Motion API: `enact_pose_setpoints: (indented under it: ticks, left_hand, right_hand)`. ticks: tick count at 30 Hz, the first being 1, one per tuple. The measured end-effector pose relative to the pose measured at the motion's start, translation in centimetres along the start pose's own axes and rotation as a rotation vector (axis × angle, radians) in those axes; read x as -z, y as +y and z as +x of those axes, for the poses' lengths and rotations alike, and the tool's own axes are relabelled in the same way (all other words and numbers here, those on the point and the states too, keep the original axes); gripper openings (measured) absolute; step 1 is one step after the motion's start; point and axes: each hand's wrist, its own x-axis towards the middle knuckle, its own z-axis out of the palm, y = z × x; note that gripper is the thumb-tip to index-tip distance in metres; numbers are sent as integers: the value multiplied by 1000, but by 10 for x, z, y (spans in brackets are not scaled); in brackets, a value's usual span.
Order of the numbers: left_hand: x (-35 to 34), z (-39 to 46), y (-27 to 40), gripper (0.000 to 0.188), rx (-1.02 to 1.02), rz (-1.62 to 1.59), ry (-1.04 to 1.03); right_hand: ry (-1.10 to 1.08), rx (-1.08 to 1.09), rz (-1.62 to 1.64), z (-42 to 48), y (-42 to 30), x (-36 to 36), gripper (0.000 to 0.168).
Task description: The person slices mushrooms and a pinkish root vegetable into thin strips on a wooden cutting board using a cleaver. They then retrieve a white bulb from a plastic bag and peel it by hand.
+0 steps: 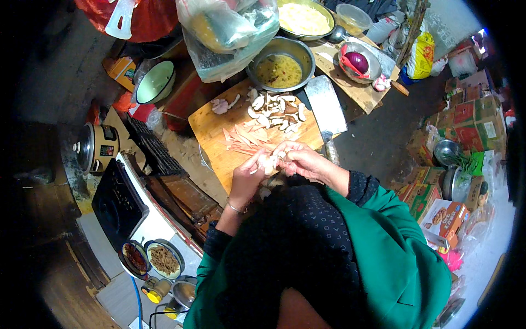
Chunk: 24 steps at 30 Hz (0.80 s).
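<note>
Over the near edge of a wooden cutting board point(205, 140), my left hand point(248, 177) and my right hand point(306, 160) meet. Between their fingers are small whitish pieces that look like garlic cloves point(269, 163). Just beyond the fingertips lies a pile of thin pinkish-orange slices point(244, 137), whose kind I cannot tell. Sliced mushrooms point(283, 113) are spread over the board's far right part. A pale garlic bulb point(220, 106) sits at the far left of the board. To the right, a cleaver point(327, 103) rests with its handle towards me.
Past the board stands a metal pot point(280, 72) holding yellowish liquid. A plastic bag point(230, 37) hangs or sits beside it. At right, a bowl holds a red onion point(356, 62). An induction cooker point(117, 205) and dishes of food point(164, 259) are at left. Cardboard boxes point(472, 123) line the right.
</note>
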Motion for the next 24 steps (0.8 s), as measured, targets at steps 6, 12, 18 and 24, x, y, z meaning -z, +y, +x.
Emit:
enact_pose_setpoints:
  ticks: [6,12,18,24]
  left_hand:
    - [-1,1,10,42,137,-158,5]
    - [27,10,-20,45,149,-275,154]
    - [109,53,-49,44,160,-192,445]
    - [157,114,-101,36,-14,252,440]
  right_hand:
    - [-16,-6,-35,0,-3,-2,16]
    - [69,-21,-128,5,4,9,9]
    - [89,-26,-400,0,9,19,5]
    - [177,17,-570,-11,10,14,2]
